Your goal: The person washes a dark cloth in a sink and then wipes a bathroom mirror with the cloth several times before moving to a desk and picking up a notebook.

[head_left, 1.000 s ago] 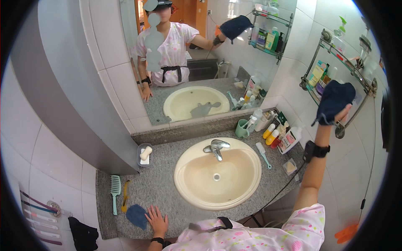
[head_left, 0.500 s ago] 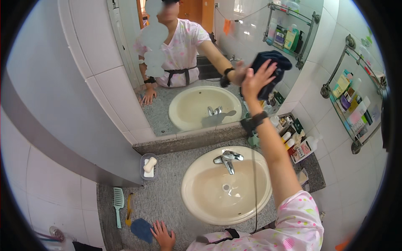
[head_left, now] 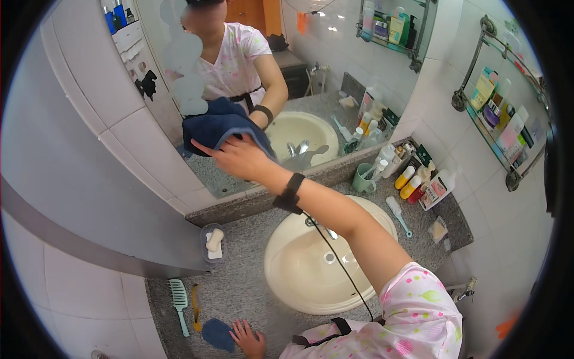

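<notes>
My right hand (head_left: 239, 157) presses a dark blue cloth (head_left: 206, 122) flat against the lower left part of the mirror (head_left: 323, 54). The arm reaches up and left across the sink, with a black band and a cable at the wrist. Part of the cloth bunches above my fingers, and the thumb side is hard to see. On the grey stone counter (head_left: 239, 287) my left hand (head_left: 248, 340) lies flat with its fingers spread. Beside its fingertips is a flat, rounded blue patch (head_left: 217, 335). Pale blots mark the mirror's left side.
Below my right arm sits a cream washbasin (head_left: 281, 293), its tap partly covered. Nearby are a mint hairbrush (head_left: 179, 304), a soap dish (head_left: 210, 253), a green cup (head_left: 362, 180), several bottles (head_left: 411, 188) and a white-and-blue brush (head_left: 399, 216). A glass shelf (head_left: 496, 137) juts from the right wall.
My right hand has swept the cloth from the mirror's right side down to its lower left. The view has shifted slightly. My left hand stays on the counter.
</notes>
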Demonstrator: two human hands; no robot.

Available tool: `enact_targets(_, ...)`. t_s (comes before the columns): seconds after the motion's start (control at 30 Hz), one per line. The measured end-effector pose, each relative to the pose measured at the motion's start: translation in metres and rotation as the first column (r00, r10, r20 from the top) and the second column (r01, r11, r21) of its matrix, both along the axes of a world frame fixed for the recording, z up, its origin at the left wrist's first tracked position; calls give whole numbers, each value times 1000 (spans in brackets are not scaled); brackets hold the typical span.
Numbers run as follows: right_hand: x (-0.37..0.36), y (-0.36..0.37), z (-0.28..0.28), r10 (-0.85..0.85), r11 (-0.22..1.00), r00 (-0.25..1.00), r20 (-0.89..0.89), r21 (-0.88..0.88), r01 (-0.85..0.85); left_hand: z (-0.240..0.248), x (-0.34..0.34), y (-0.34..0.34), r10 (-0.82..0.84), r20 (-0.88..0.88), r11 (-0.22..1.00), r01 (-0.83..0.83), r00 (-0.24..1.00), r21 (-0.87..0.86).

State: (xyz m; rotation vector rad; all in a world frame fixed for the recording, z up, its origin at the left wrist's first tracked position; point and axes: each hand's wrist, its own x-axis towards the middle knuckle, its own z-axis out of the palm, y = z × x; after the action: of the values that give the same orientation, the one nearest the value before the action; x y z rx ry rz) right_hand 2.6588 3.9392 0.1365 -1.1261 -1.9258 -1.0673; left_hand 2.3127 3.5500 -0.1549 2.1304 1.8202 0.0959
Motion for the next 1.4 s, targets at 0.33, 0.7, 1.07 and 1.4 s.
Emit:
enact_targets(0.33, 216, -35, -14, -209, 975, 977, 29, 85, 206, 1, 10, 5, 14, -21, 1000, -14, 1000, 5)
enact_targets(0.7, 318, -61, 42, -217, 880, 788, -577, 234, 413, 3, -4, -1, 48, 20, 999, -47, 999, -16)
enact_targets(1.07, 18, 0, 58, -131, 987, 961, -245, 61, 150, 0, -6, 1, 6, 19, 1000, -6, 1000, -5)
enact_targets(1.4, -1, 12, 7, 125, 991, 987, 97, 31, -128, -21, -7, -4, -22, -45, 997, 25, 999, 71)
